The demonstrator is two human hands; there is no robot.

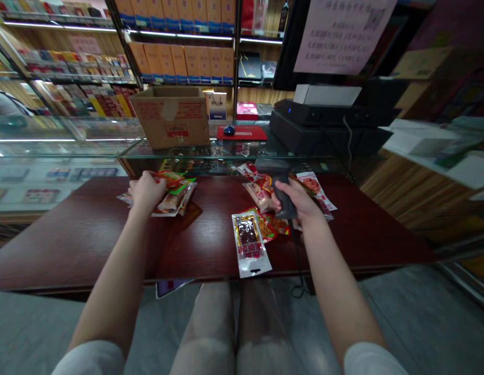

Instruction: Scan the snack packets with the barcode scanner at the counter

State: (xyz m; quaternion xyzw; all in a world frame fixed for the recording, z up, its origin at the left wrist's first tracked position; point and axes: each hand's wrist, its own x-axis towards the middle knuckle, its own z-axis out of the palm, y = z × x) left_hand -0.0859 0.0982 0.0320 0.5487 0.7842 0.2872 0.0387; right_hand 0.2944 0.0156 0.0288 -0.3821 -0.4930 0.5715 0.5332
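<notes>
My left hand (146,191) is closed on a small pile of snack packets (174,195) lying on the left of the dark red table (70,245). Around the grey handle of a barcode scanner (283,190) my right hand (298,200) is wrapped; the scanner's cable (298,260) runs down over the table's front edge. Beside and under that hand lie several more snack packets (261,195). A clear packet with a dark brown snack and red label (250,242) lies nearest the front edge.
Behind the table runs a glass counter (109,146) bearing an open cardboard box (172,117), a red pad with a blue mouse (242,132) and a black register with printer (323,120). Shelves of boxed goods (179,57) fill the back. My knees are below the table.
</notes>
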